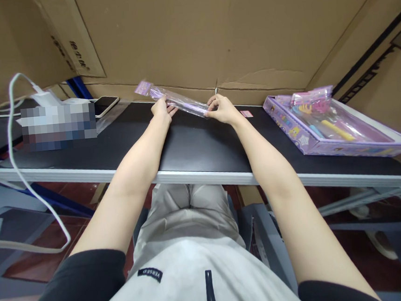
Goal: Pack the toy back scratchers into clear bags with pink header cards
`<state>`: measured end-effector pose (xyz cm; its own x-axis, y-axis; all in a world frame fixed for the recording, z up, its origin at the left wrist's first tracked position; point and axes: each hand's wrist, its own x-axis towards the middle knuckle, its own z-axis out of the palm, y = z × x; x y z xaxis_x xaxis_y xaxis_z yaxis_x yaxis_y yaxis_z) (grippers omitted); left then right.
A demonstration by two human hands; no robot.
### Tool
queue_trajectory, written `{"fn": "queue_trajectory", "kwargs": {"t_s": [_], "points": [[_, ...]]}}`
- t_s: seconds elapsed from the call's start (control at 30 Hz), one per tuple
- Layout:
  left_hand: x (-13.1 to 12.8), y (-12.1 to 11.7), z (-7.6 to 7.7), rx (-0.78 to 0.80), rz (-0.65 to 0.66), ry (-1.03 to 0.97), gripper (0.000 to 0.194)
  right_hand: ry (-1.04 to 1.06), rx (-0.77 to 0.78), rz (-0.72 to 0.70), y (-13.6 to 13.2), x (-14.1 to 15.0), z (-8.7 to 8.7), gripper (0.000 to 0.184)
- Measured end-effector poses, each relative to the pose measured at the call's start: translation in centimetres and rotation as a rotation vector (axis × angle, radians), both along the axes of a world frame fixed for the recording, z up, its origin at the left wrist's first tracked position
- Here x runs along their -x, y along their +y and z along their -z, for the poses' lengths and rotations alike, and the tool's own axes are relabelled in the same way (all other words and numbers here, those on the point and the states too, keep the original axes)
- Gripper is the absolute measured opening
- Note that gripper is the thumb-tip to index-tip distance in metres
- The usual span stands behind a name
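Above the black tabletop (200,146) I hold a long clear plastic packet (185,102) with a purple header at its left end and a slim light-purple item inside, whose kind I cannot make out. My left hand (164,110) grips it near the middle-left, fingers partly beneath it. The fingertips of my right hand (222,109) pinch its right end. The packet tilts down toward the right. A small pink card (247,114) lies just beyond my right hand.
On the right stands an open purple box (341,149) with several similar packets, yellow, blue and pink items in them. At the left are a phone (106,105), a white cable (14,152) hanging over the edge, and a blurred patch. Cardboard (190,34) walls the back.
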<state>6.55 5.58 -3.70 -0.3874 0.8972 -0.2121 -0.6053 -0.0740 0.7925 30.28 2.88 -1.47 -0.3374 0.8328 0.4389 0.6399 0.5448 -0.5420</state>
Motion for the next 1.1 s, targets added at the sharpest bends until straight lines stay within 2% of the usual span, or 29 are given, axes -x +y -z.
{"fn": "queue_trajectory", "kwargs": {"t_s": [0.13, 0.33, 0.47, 0.57, 0.67, 0.73, 0.8, 0.93, 1.03, 1.1], "points": [[-0.3, -0.4, -0.1, -0.01, 0.042, -0.084, 0.032, -0.002, 0.008, 0.032, -0.2, 0.5, 0.2, 0.023], [-0.6, -0.8, -0.6, 0.031, 0.019, -0.157, 0.023, -0.009, 0.056, 0.103, 0.0, 0.9, 0.5, 0.011], [-0.9, -0.8, -0.7, 0.029, 0.021, -0.138, 0.019, -0.078, -0.032, 0.175, -0.1, 1.1, 0.2, 0.039], [-1.7, -1.0, -0.9, 0.038, 0.039, -0.119, 0.021, -0.226, -0.102, 0.127, -1.1, 1.6, 0.0, 0.055], [-2.8, -1.4, -1.0, 0.035, 0.07, -0.1, 0.024, -0.428, -0.103, 0.066, -2.6, 2.5, -0.2, 0.07], [-3.2, -1.7, -1.2, 0.023, 0.106, -0.09, 0.026, -0.518, -0.08, 0.065, -3.5, 3.2, -0.3, 0.075], [-3.4, -1.9, -1.4, 0.009, 0.153, -0.081, 0.03, -0.552, -0.067, 0.087, -4.0, 3.6, -0.7, 0.072], [-3.4, -2.8, -1.8, -0.032, 0.29, -0.029, 0.046, -0.544, -0.067, 0.157, -4.5, 3.3, -2.9, 0.062], [-3.4, -3.4, -2.0, -0.021, 0.358, 0.038, 0.056, -0.536, -0.022, 0.223, -6.1, 1.9, -6.2, 0.062], [-3.4, -3.5, -1.9, -0.002, 0.374, 0.092, 0.053, -0.543, 0.025, 0.312, -8.1, 0.2, -8.7, 0.06]]}}
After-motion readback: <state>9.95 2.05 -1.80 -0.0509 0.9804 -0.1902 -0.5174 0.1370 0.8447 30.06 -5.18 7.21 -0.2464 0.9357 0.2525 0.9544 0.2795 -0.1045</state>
